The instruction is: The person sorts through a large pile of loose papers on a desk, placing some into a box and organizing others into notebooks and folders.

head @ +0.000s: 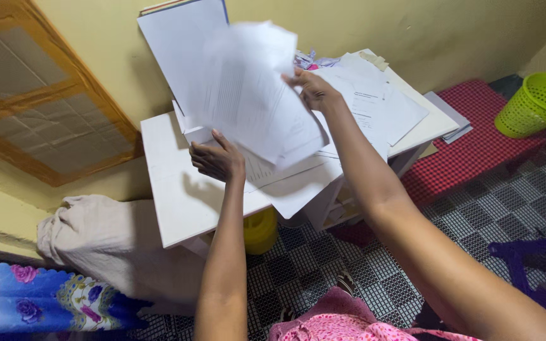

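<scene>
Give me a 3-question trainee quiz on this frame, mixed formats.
1. True or false: the right hand lifts loose sheets of paper.
2. Where does the left hand rest? A) in the green basket B) on the paper stack on the white table C) on the red checked cloth
3. Fill in: under the table stands a ____ container.

Key: 1 true; 2 B; 3 yellow.

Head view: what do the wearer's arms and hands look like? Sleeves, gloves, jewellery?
Both arms are bare to the frame edge, with no sleeves showing. The left hand and right hand wear no gloves; no rings, watch or bracelets are visible. Pink patterned clothing shows below.
</scene>
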